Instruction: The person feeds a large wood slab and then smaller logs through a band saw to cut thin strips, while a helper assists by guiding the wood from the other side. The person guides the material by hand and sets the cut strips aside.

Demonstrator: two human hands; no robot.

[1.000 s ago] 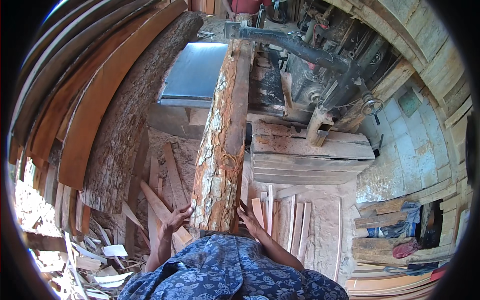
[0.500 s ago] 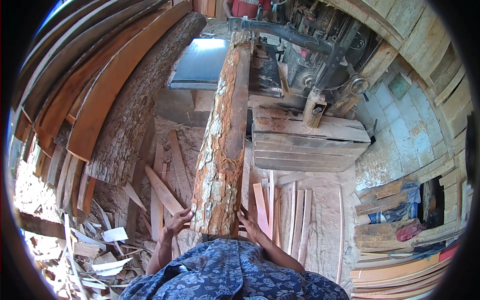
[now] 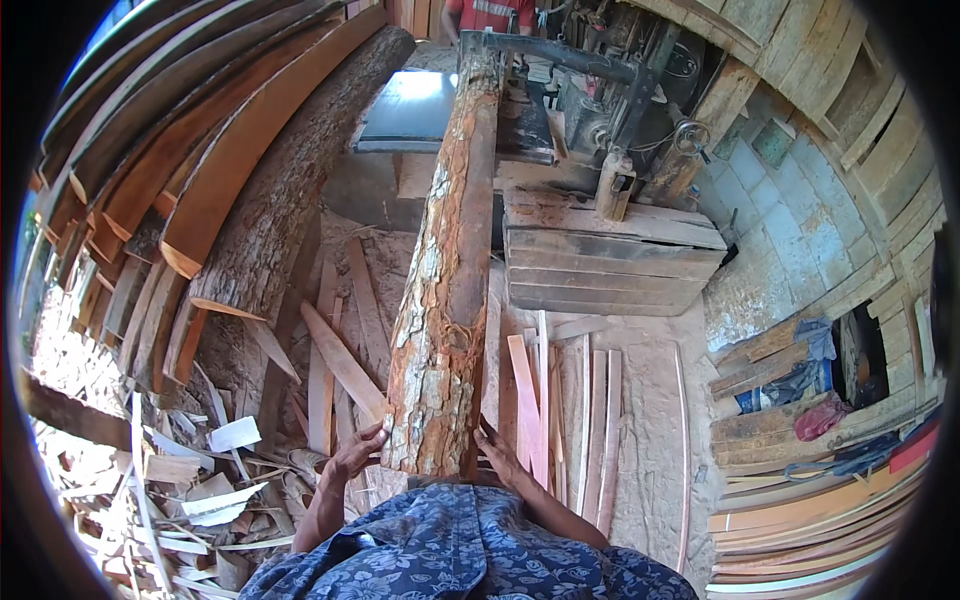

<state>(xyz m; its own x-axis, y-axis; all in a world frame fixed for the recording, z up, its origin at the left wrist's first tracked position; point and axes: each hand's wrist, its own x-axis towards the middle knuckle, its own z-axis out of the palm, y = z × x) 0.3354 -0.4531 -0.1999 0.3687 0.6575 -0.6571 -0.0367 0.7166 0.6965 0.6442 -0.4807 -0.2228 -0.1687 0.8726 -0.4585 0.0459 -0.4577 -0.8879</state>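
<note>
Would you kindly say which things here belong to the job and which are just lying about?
In the job, apparently:
bark-covered log, between left hand and right hand
metal machine table towards its far end

Just lying about, seemingly:
wood scraps
floor strips

At 12 o'clock, the top edge cuts off a co-worker in red (image 3: 490, 14) above the chest; where the bark-covered log (image 3: 440, 330) meets the metal arm (image 3: 570, 56) is too small to tell. At 6 o'clock, how far the left hand (image 3: 355, 456) and right hand (image 3: 502, 460) reach under is hidden. The dark rim crops stacked boards (image 3: 230, 145) at 10 o'clock, wood strips (image 3: 820, 512) at 4.
</note>
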